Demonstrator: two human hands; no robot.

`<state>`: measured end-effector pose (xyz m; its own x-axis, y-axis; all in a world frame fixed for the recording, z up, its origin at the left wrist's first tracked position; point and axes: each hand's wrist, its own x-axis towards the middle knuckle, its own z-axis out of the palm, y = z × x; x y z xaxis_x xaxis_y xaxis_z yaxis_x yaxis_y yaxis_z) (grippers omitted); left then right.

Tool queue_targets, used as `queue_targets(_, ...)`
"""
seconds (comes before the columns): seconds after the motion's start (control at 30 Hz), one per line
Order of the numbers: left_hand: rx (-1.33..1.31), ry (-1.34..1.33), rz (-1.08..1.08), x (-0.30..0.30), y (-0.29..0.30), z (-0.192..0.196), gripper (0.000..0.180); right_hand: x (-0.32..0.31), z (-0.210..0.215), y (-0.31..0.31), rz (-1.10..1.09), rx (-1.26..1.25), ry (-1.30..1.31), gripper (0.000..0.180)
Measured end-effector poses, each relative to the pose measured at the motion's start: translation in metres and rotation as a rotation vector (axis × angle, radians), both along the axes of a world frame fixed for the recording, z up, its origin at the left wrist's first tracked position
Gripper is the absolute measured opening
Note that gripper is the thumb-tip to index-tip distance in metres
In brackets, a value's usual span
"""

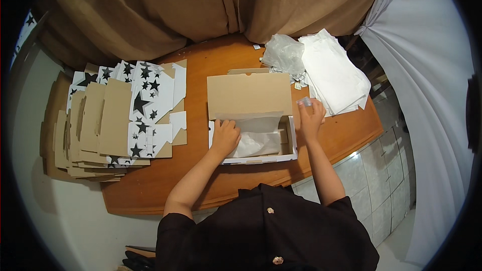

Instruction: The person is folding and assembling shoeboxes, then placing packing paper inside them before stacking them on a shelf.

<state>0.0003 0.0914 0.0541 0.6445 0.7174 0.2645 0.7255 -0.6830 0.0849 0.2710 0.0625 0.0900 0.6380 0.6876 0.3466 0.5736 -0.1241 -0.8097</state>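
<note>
An open cardboard box stands on the table in front of me, its plain brown lid raised at the far side. White tissue paper lines the inside and covers much of the bottom. My left hand reaches over the box's left wall, fingers curled onto the edge of the tissue paper. Just beyond the right wall, my right hand is raised and pinches a small translucent sachet between thumb and fingers.
Flattened boxes with black stars are piled at the left. At the back right lie a stack of white paper sheets, a crumpled translucent plastic bag and several small sachets. A brown curtain hangs behind the wooden table.
</note>
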Motion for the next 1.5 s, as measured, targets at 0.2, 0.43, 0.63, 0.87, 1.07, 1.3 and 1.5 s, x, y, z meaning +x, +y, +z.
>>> queue_targets(0.2, 0.043, -0.062, 0.021, -0.001, 0.004, -0.008, 0.014, -0.049, 0.011, -0.031, 0.546, -0.059, -0.317, 0.021)
queue_targets(0.43, 0.122, -0.100, -0.003, 0.000, 0.001, 0.012, 0.032, -0.058, -0.027, -0.036, 0.732, -0.403, -0.458, 0.017)
queue_targets(0.63, 0.147, -0.199, 0.065, 0.004, 0.008, 0.040, 0.079, -0.061, -0.037, -0.036, 0.685, -0.351, -0.591, 0.015)
queue_targets(0.87, -0.024, -0.138, -0.014, 0.003, -0.003, 0.025, 0.057, -0.065, -0.031, -0.042, 0.580, -0.336, -0.707, 0.008)
queue_targets(1.07, 0.015, -0.021, -0.113, -0.009, -0.007, -0.001, 0.023, -0.069, 0.019, -0.067, 0.631, -0.300, -0.496, 0.008)
queue_targets(1.3, 0.072, -0.163, -0.016, 0.004, 0.002, 0.033, 0.035, -0.056, 0.026, -0.053, 0.598, -0.167, -0.668, 0.009)
queue_targets(1.5, 0.077, -0.138, -0.130, 0.011, -0.012, 0.024, 0.036, -0.051, 0.002, -0.051, 0.698, -0.312, -0.725, 0.007)
